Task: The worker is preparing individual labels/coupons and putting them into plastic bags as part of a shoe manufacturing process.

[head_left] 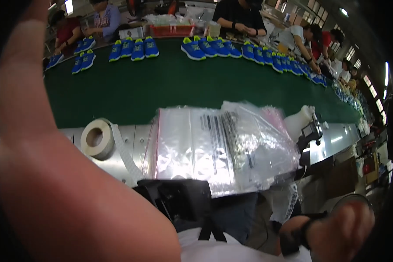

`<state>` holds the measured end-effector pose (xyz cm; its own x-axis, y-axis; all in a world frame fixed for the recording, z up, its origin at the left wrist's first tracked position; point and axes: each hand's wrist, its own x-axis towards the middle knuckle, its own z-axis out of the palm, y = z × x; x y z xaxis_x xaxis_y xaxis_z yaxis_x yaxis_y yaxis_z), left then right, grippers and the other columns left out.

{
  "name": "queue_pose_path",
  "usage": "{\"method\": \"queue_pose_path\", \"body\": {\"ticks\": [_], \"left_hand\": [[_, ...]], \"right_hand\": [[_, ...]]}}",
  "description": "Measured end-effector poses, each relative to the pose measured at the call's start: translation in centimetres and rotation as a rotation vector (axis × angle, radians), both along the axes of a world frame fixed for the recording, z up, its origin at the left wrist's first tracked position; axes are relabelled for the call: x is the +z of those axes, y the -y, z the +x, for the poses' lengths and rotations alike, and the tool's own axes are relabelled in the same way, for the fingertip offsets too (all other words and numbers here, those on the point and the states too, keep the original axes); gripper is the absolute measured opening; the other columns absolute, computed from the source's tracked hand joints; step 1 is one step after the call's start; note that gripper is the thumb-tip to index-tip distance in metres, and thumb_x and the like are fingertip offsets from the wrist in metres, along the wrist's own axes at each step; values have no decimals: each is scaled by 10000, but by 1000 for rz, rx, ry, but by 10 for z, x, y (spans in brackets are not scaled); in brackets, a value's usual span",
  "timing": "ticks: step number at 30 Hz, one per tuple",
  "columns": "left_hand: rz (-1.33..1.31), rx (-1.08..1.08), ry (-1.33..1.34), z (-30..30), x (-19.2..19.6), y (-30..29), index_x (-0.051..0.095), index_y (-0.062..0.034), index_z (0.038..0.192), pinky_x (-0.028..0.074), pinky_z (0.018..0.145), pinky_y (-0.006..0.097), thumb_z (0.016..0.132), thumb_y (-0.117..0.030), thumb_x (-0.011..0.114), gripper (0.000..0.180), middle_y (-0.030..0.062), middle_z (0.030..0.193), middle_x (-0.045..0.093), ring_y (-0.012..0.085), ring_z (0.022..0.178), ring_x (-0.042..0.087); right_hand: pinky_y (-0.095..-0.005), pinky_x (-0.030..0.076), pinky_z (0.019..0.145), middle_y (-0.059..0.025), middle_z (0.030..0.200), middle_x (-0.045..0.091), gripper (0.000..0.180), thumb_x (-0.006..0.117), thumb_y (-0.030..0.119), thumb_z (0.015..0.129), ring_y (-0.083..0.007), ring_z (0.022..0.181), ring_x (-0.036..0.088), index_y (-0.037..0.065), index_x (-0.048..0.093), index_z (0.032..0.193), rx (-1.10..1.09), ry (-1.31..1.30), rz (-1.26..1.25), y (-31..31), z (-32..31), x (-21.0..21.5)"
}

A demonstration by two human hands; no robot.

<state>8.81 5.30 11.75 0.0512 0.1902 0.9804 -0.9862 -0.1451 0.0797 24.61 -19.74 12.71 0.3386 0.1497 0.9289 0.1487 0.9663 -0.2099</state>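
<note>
My left hand (26, 96) looms very close and blurred along the left side, one finger stretched upward and cut off by the frame; the other fingers are hidden. Nothing shows in its grasp. Low at the right, my right hand (345, 231) is smeared by motion, with a black band (294, 238) at the wrist. Whether it holds anything, I cannot make out. Away from both hands, a stack of clear plastic bags (192, 144) with pink edges and dark print lies on the metal ledge. Left of it stands a roll of whitish label tape (98, 139), its strip trailing down.
Behind the metal ledge (131, 135) runs a green conveyor belt (131, 96). Blue shoes (209, 47) with lime trim line its far side. Several people work beyond it near a red basket (172, 29). A white bottle (299, 122) and black clamp (311, 131) stand right of the bags.
</note>
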Motion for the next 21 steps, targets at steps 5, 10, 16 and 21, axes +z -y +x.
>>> {"method": "queue_pose_path", "body": {"ticks": [5,10,16,21], "left_hand": [[-31,-76,-19,-21,-3,20,517,-33,1074,484,777,407,809,-317,566,392,118,1098,542,275,972,575],[-11,-214,-2,-28,8,32,535,-32,1046,485,770,411,821,-288,557,341,108,1076,555,271,958,581],[-60,-309,-5,-47,7,52,557,-31,1012,486,760,416,836,-252,547,283,98,1050,571,265,942,590],[3,-407,10,-75,3,29,576,-31,984,486,752,421,849,-223,538,238,89,1028,585,260,928,597]], "right_hand": [[-385,433,830,-162,1065,562,400,713,172,689,-333,993,531,46,586,1047,-405,846,-1125,-61,54,-94],[-508,387,898,-168,1236,444,594,670,356,734,-371,1180,391,83,470,1222,-510,1524,-1392,-109,91,-161],[-648,211,931,-80,1244,495,444,541,437,774,-298,1205,346,212,587,1154,-1478,1787,-1628,-178,213,-131],[-468,349,857,-132,1082,547,221,579,215,733,-287,1151,403,82,675,882,-1905,1531,-1495,-129,298,-130]]}}
